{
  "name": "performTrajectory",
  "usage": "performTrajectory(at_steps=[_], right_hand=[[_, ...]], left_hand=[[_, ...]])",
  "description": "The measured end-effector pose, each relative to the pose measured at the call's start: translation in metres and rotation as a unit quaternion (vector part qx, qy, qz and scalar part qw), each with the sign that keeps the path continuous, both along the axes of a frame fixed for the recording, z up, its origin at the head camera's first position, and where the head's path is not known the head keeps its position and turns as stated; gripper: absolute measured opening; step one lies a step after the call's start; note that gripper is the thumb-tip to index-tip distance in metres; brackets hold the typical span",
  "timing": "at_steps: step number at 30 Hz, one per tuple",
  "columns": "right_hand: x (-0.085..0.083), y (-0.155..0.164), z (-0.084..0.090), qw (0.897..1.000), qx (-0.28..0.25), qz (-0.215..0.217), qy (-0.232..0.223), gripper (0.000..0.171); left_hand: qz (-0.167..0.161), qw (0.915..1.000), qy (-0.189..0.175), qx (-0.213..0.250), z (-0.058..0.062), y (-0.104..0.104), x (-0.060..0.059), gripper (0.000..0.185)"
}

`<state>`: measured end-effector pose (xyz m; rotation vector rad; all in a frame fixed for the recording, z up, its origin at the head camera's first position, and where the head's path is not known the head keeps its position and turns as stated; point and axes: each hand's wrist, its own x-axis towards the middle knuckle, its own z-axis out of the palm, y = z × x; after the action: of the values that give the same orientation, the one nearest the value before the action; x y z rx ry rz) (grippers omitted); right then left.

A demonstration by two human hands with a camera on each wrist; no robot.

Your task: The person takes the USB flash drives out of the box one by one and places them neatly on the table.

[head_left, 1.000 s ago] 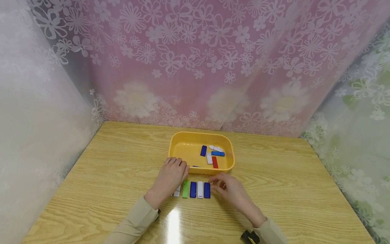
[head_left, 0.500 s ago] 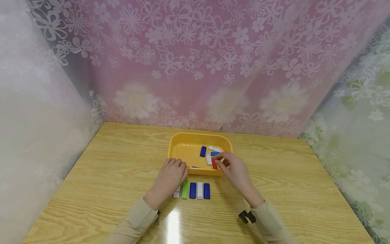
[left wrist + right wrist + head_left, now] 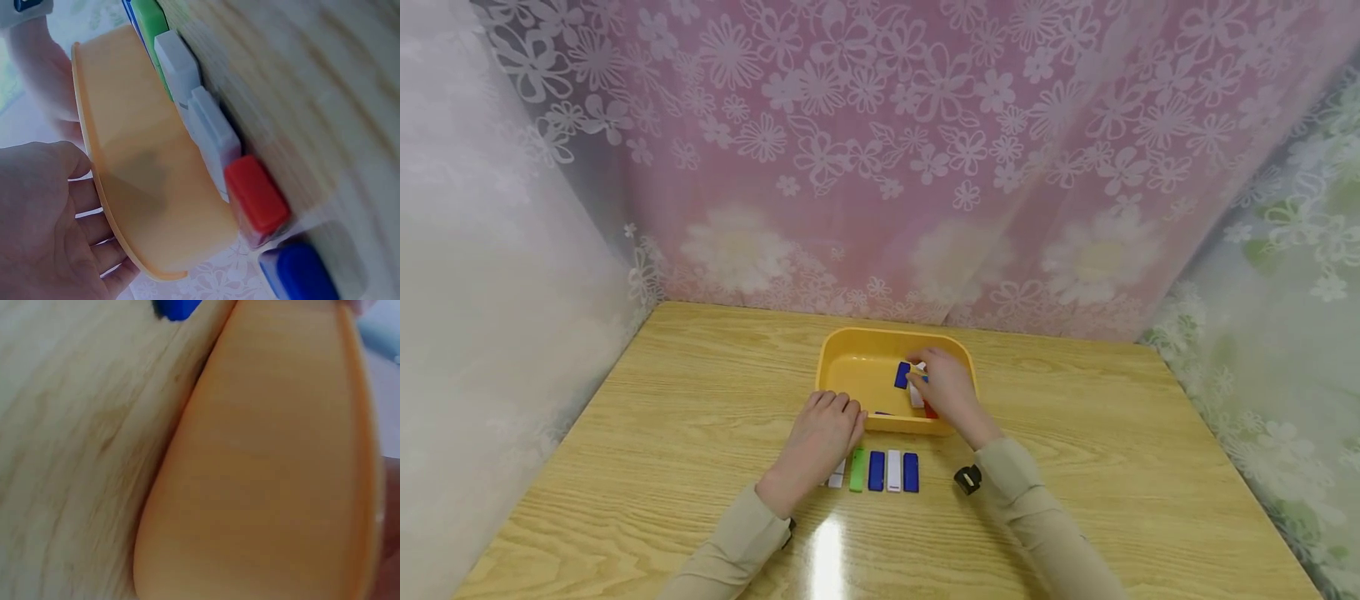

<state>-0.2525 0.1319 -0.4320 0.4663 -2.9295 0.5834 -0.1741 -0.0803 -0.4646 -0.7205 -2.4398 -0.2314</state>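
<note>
My left hand (image 3: 822,429) grips the near-left rim of a yellow plastic basin (image 3: 896,426), its fingers over the edge in the left wrist view. My right hand (image 3: 949,385) reaches over the basin's right part, thumb and forefinger apart above USB sticks. A blue USB stick (image 3: 902,375) lies left of its fingertips; a white one (image 3: 917,397) and a red one (image 3: 931,411) lie below, partly covered. In front of the basin stand more USB sticks in a row, among them a green one (image 3: 857,470). The left wrist view shows a red USB stick (image 3: 257,200) that my left hand hides from above.
The row continues right with a blue stick (image 3: 876,471), a white stick (image 3: 893,471) and another blue stick (image 3: 911,472). Another blue USB stick (image 3: 300,272) ends the row at the left. Floral curtains (image 3: 880,167) surround the wooden table (image 3: 1075,467).
My right hand has moved from beside the row's right end, past the red USB stick, to farther inside the basin. My left hand has stayed on the rim.
</note>
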Motion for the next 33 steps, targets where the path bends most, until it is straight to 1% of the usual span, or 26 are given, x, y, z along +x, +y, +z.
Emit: performTrajectory(at_steps=[5,10,13,16,21,28,33], right_hand=[[-0.011,-0.007,-0.009,0.999,0.048,-0.004,-0.022,0.038],[-0.020,-0.010,-0.018,0.996,0.074,-0.002,-0.045,0.046],[-0.023,-0.010,-0.021,0.996,0.076,-0.004,-0.049,0.047],[-0.024,-0.011,-0.023,0.997,0.059,-0.006,-0.046,0.046],[-0.023,-0.012,-0.022,0.999,0.002,-0.009,-0.050,0.050],[-0.022,-0.012,-0.023,0.995,-0.067,-0.014,-0.071,0.048],[-0.024,-0.010,-0.024,0.993,-0.089,-0.013,-0.078,0.046]], left_hand=[[-0.002,1.0000,0.005,-0.003,0.001,0.000,0.001,0.023],[-0.003,0.9999,0.014,-0.001,0.001,0.000,0.001,0.023],[-0.003,0.9997,0.024,0.000,0.000,0.000,0.001,0.023],[-0.005,0.9995,0.029,0.004,-0.001,0.000,0.001,0.022],[-0.005,0.9996,0.029,0.004,0.000,0.000,0.000,0.023],[-0.001,0.9999,0.013,-0.005,0.001,0.000,0.001,0.025],[-0.001,0.9998,0.017,-0.006,0.001,0.000,0.001,0.026]])
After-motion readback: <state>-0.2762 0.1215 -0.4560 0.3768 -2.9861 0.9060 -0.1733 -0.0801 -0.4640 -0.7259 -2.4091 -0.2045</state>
